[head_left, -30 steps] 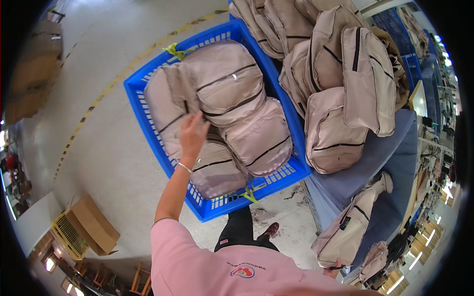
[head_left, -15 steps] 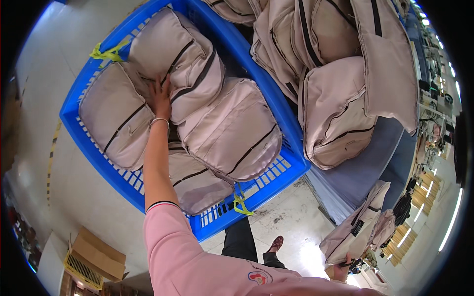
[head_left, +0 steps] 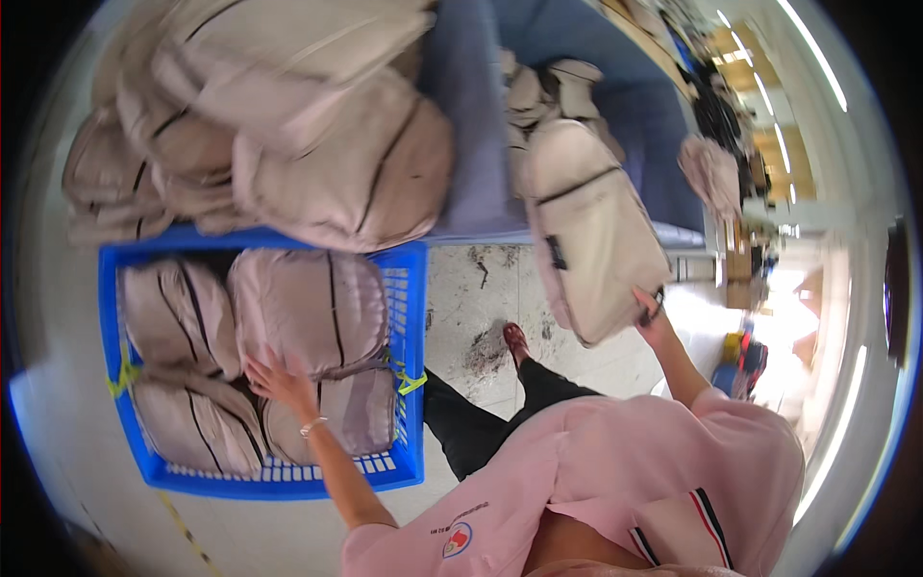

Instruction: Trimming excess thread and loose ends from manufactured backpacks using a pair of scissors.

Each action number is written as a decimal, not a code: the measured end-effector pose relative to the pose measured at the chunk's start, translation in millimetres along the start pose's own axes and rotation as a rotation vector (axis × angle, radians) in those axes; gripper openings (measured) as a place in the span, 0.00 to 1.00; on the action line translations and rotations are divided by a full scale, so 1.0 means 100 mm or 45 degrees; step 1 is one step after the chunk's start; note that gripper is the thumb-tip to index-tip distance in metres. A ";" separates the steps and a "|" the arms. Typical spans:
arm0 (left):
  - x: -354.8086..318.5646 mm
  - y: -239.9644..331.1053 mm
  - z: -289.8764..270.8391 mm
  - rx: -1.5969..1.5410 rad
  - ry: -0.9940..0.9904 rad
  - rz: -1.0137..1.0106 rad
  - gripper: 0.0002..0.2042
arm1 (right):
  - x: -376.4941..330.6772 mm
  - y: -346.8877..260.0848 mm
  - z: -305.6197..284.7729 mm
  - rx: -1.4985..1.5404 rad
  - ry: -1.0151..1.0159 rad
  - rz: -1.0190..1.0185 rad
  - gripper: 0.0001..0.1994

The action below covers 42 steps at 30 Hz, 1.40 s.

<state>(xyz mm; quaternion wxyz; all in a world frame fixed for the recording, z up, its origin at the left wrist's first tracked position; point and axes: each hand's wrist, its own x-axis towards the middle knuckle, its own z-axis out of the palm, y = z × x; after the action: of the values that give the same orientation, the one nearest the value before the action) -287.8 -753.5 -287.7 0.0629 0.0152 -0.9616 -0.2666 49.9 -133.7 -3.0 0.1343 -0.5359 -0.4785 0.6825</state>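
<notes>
My left hand (head_left: 279, 385) rests with spread fingers on the pale pinkish-beige bags packed in a blue slatted plastic crate (head_left: 413, 327). It lies nearest the lower edge of a rounded bag (head_left: 298, 313) with a dark zip line. On the right side, my right hand (head_left: 654, 313) is closed on the near end of another pinkish-beige backpack (head_left: 596, 236), by a dark loop. This backpack hangs tilted, its far end above a blue-grey fabric-lined bin. A dark zip line crosses it, and a small black patch shows at its side.
More beige bags (head_left: 336, 154) are heaped beyond the crate. Smaller beige pieces (head_left: 567, 96) lie inside the blue-grey bin (head_left: 471, 125). Yellow-green ties (head_left: 411, 383) hang on the crate. My legs and a dark red shoe (head_left: 516, 338) are right of the crate.
My view has turned right, so the crate sits farther left. My right hand has brought its backpack up and forward from the lower right. My left hand remains at the crate's bags.
</notes>
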 end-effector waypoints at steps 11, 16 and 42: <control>-1.82 4.19 -0.21 -1.794 -1.076 -0.721 0.30 | -0.18 -0.05 -0.09 -0.016 0.065 -0.067 0.20; -2.15 5.21 -0.18 -1.421 -0.768 -0.383 0.33 | 0.00 -0.01 -0.66 0.264 -0.178 -0.093 0.14; -2.76 6.08 0.04 -1.418 -0.733 -0.404 0.19 | 2.06 -1.45 -0.68 -1.024 0.087 -1.159 0.16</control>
<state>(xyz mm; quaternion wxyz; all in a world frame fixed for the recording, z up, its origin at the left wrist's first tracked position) -11.8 -213.1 -9.8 -0.2391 0.0501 -0.6440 -0.7250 -20.0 117.7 -9.7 0.2149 -0.3080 -0.8753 0.3047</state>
